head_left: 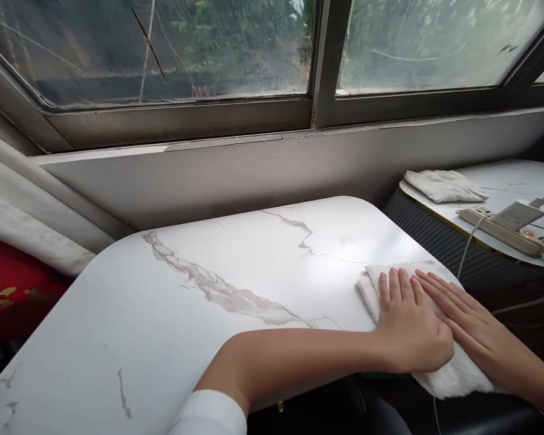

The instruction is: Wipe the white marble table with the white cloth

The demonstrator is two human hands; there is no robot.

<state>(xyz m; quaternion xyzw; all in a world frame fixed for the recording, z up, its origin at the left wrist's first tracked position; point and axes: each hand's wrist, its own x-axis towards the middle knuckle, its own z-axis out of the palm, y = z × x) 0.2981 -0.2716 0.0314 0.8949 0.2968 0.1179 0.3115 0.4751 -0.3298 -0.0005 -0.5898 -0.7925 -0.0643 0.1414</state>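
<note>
The left hand point(412, 323) and the right hand point(480, 329), 2 hands side by side, press flat on a white cloth point(374, 290) at the right edge of the marbled counter point(263, 272). The left fingers point(403, 285) are extended and narrowly spaced over the cloth; the right fingers point(444, 293) lie straight and close together. Part of the cloth hangs past the edge. At the far right, a folded cloth point(444, 185) and a power strip point(508, 231) rest on a side table point(503, 175).

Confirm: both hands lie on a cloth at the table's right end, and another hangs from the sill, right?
No: the head view shows the second cloth on the other table, by the power strip. Left hand and right hand are on the cloth at the table's right end.
</note>
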